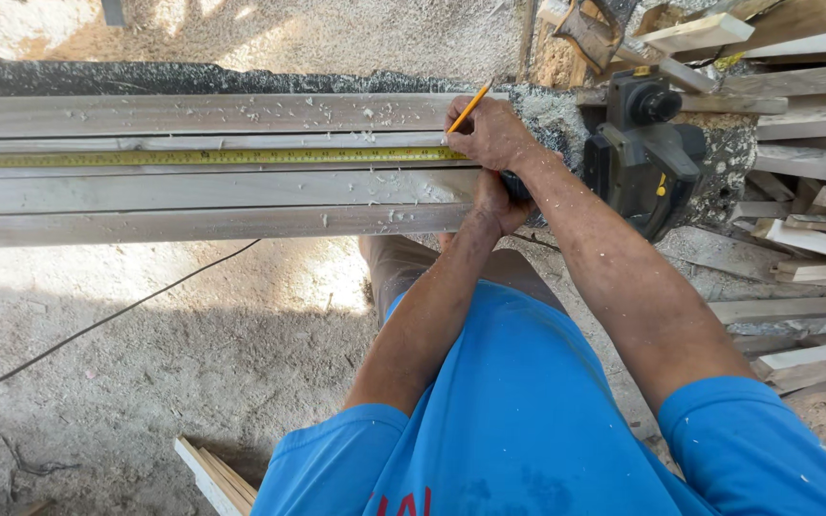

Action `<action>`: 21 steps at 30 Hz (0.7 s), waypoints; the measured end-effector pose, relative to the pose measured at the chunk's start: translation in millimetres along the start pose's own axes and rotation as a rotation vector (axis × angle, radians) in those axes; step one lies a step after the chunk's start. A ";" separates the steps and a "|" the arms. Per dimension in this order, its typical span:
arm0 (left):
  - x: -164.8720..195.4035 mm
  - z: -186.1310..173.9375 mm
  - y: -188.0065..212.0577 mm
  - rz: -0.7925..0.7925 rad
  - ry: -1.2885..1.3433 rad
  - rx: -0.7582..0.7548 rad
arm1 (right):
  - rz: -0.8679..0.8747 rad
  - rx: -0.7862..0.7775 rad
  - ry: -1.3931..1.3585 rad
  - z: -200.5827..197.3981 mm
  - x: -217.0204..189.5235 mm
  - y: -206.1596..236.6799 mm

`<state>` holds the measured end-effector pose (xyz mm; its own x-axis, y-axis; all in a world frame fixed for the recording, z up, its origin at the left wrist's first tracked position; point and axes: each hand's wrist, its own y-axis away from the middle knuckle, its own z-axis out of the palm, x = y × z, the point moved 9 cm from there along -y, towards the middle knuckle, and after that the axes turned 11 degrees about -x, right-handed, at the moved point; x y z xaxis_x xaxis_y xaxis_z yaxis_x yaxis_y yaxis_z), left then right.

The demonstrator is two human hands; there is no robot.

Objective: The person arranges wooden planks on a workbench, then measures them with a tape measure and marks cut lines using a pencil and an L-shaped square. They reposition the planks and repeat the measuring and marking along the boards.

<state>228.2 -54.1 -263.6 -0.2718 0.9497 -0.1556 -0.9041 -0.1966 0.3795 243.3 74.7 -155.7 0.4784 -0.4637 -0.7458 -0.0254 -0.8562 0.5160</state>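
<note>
- Nearest me: blue shirt (pixel 518 420), both forearms reaching out to the stack of planks (pixel 193 196).
- My left hand (pixel 499 203) sits at the planks' right end, on the near side, fingers curled round the dark tape case (pixel 518 186). Case is mostly hidden, so I can't tell how firm the grip is.
- My right hand (pixel 491 134) is just beyond the left, resting on top of the planks, pinching a yellow pencil (pixel 470 105).
- Pencil is tilted, upper end up and to the right, lower end hidden in my fingers at the plank face.
- Yellow tape measure (pixel 203 156) lies flat on the planks, long axis along them, running left from under my right hand and out of view.
- Planks are grey, rough, dusted with shavings, laid side by side lengthwise.
- Right of the planks: a dark electric planer (pixel 638 158), then a loose pile of wood offcuts (pixel 815 229).
- Below the planks: dusty ground, a thin black cable (pixel 97 325) across it.
- Beyond the planks: sawdust heap (pixel 289 33).
</note>
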 end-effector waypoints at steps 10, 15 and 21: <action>2.7 -14.0 3.1 0.009 -0.026 0.106 | 0.007 -0.036 0.040 7.7 5.1 -7.2; 4.2 -20.0 8.4 0.011 -0.076 0.198 | 0.019 -0.045 0.043 9.5 6.9 -8.9; 3.8 -15.9 8.8 -0.010 -0.074 0.179 | 0.040 -0.029 0.020 7.6 8.1 -7.8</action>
<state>214.0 -56.2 -275.3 -0.2327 0.9679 -0.0954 -0.8315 -0.1471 0.5357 240.8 75.9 -169.0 0.4953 -0.4924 -0.7157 -0.0196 -0.8299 0.5575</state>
